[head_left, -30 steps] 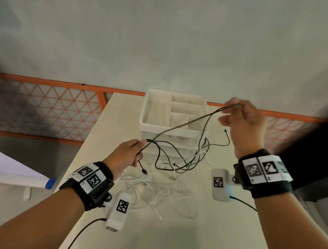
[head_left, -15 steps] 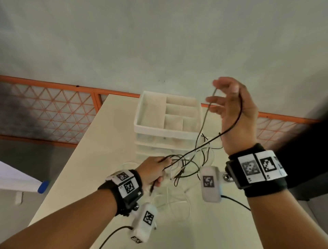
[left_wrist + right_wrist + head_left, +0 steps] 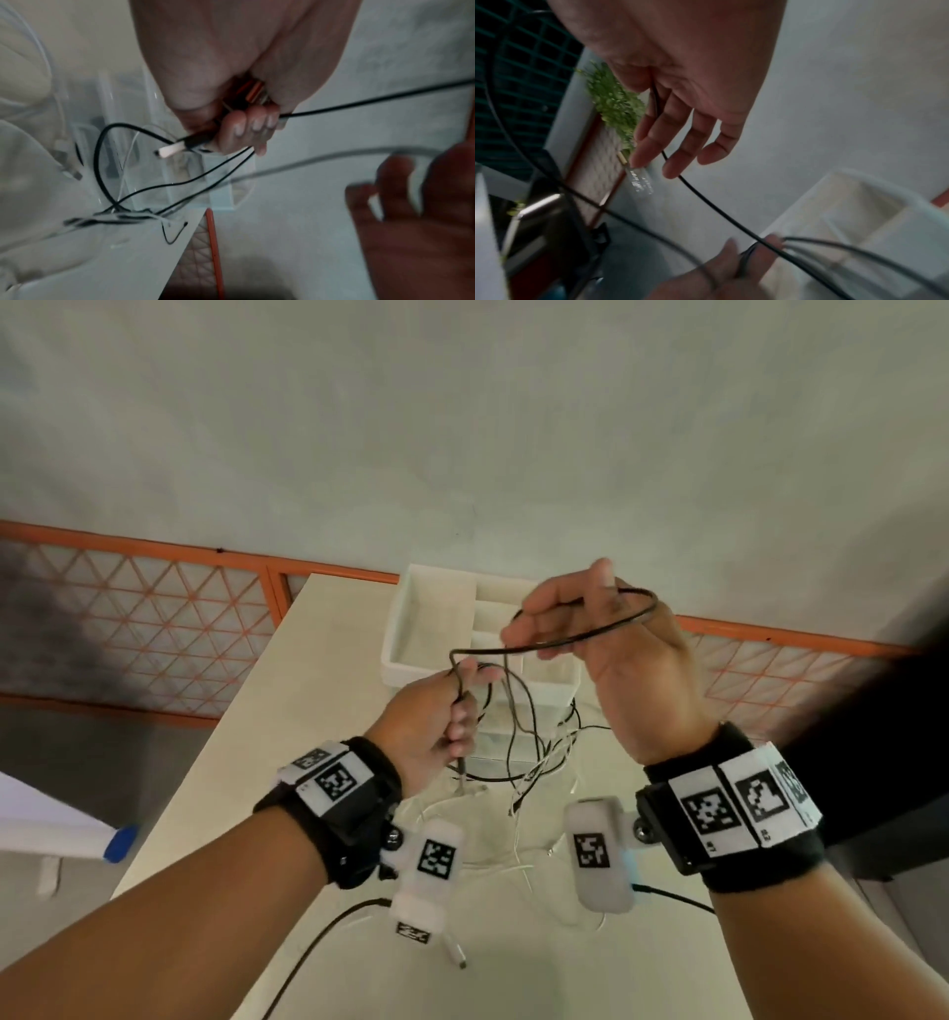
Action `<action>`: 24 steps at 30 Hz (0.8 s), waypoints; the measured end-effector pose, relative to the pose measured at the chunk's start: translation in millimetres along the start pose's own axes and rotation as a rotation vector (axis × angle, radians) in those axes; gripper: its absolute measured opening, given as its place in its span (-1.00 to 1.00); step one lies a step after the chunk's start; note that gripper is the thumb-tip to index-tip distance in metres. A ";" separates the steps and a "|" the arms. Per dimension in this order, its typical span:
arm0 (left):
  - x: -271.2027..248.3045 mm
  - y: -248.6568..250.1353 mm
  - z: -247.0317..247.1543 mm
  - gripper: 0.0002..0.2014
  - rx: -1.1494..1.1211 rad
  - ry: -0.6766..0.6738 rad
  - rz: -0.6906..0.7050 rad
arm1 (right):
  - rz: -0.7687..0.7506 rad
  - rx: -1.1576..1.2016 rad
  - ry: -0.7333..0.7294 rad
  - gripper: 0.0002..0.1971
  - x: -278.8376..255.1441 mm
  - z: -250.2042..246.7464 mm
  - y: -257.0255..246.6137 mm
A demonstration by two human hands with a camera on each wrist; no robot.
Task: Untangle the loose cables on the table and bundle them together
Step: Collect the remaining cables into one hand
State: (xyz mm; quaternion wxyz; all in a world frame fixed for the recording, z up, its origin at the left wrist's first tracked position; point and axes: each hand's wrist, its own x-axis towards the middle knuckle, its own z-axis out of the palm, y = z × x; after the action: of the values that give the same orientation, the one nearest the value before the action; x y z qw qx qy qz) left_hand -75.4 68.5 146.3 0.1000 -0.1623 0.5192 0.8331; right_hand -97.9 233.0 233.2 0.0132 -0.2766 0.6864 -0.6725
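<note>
Both hands are raised above the tabletop [image 3: 328,690], close together, with a black cable [image 3: 590,636] strung between them. The left hand [image 3: 426,731] has its fingers [image 3: 246,130] curled tight round the cable near its plug end; in the left wrist view the black plug with a pale tip [image 3: 177,149] sticks out of the fist. The right hand [image 3: 616,660] is higher, and the cable arcs in a loop over its back and passes through its fingers [image 3: 670,142], which are loosely bent; the thumb seems to pin the cable against the palm, though blur leaves the firmness of the hold unclear.

From the left fist more black cable hangs in slack loops down to the tabletop, where it crosses a tangle of thin white cables [image 3: 518,845]; a white plug [image 3: 457,955] lies nearer the person.

Directly behind the hands stands a white organiser [image 3: 411,629] with open compartments on top and clear drawers below; the hanging loops fall in front of it and partly screen it. Beyond the tabletop's far edge runs an orange-framed lattice panel [image 3: 154,618] at the foot of a grey wall [image 3: 462,428]. In the right wrist view some green foliage [image 3: 613,101] and a dark grid [image 3: 513,71] appear, both blurred.
</note>
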 end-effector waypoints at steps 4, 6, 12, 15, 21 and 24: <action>4.3 -16.9 23.6 -0.71 0.086 -0.136 -0.047 | -0.071 0.148 0.023 -0.49 17.2 6.6 -12.0; 4.8 -33.3 18.2 -0.65 0.277 -0.227 -0.132 | -0.090 0.151 0.193 -0.53 27.3 -7.6 -10.7; -2.5 -59.1 -26.8 -0.57 0.791 -0.156 -0.292 | -0.146 -0.395 0.587 -0.72 14.8 -64.3 33.0; -5.0 -48.6 -39.3 -0.58 0.750 -0.040 -0.279 | 0.061 -0.538 0.518 -0.72 14.5 -76.6 54.8; -9.9 -19.9 -46.7 -0.65 0.373 0.120 -0.196 | 0.056 -0.464 0.441 -0.75 24.1 -74.7 66.6; -12.8 -13.9 -49.8 -0.72 0.307 0.148 -0.180 | -0.042 -0.326 0.440 -0.79 26.0 -74.9 64.1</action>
State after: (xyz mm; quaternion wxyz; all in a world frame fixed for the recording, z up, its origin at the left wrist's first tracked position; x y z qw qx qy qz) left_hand -50.6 29.9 119.2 0.1594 -0.2517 0.6294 0.7177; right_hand -172.4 287.5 189.9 -0.1949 -0.1365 0.7661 -0.5970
